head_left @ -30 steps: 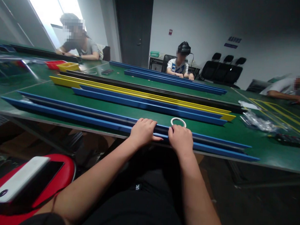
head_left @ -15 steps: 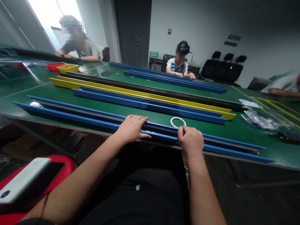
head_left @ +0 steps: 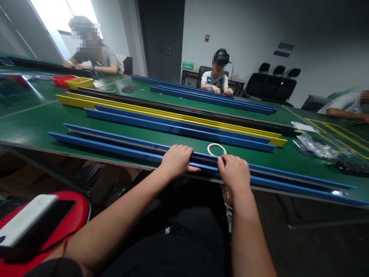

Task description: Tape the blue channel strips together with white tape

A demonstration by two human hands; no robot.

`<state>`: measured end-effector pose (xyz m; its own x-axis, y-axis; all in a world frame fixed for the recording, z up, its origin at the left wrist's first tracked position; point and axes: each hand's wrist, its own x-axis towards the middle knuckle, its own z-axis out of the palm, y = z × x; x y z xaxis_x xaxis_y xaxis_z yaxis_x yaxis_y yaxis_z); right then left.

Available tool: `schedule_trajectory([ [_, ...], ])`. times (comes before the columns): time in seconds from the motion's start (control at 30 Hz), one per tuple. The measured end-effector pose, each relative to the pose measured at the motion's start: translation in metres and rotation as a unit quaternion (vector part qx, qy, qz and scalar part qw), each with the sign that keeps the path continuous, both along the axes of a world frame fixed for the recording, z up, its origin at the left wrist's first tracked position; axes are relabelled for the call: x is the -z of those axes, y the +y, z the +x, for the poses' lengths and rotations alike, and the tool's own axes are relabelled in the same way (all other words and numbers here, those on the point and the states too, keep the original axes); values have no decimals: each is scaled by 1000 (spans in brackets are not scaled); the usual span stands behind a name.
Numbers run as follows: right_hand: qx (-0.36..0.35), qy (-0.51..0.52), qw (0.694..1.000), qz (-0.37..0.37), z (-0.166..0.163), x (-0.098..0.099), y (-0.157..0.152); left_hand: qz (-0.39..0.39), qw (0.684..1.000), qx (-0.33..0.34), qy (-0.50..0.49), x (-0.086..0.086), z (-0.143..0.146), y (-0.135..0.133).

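Green surface seen across the whole working area (head_left: 37, 113). Near blue channel (head_left: 205, 167) laid lengthwise along the near edge of the surface, in front of the body; whether it is fully rested there or slightly lifted cannot be told. A black strip (head_left: 203, 158) is seated between its two raised walls, running along its length. Beyond it, roughly in parallel, are set a second blue channel (head_left: 178, 130), then a yellow channel (head_left: 161, 117), then a black channel (head_left: 185, 111). The near channel is passed beneath both palms, spanned at two places around its middle and extended well past each hand. Left hand (head_left: 177, 160): closed over the channel, fingers curled across the far wall, thumb laid at the near wall. Right hand (head_left: 236, 170): likewise curled over it, thumb tip shown near the far wall, lower fingers hidden. Clear plastic packaging (head_left: 315, 147) heaped at the right; contents not made out. Red bin (head_left: 62, 81) and yellow bin (head_left: 80, 84) placed side by side at the far left; contents of both too small to be read. White ring (head_left: 217, 145) laid flat just beyond the near channel, close to the right thumb, its lower edge partly hidden.
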<state>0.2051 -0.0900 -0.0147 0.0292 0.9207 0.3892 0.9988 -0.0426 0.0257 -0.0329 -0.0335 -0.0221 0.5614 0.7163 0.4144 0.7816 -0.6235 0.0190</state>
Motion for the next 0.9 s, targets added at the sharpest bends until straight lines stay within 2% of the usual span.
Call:
schedule_trajectory([
  [0.1,-1,10,1000,15,-28,2,5,-6,1000,2,2,-1,10,-2],
  [0.23,-9,23,999,32,-30,5,6,-16,999,39,-7,-3,7,-4],
  [0.37,-13,16,999,44,-4,6,5,-30,996,75,-27,-5,-22,2],
  [0.53,27,-11,999,19,55,5,-1,-85,996,-3,3,-4,-76,23],
  [0.67,80,-17,997,-5,77,0,-3,-86,995,-51,25,-2,-90,29],
  [0.77,76,-3,997,-16,61,-2,0,-76,995,-60,21,-1,-87,27],
  [0.9,-15,14,1000,-23,1,-3,6,-75,995,-59,19,-3,-84,25],
])
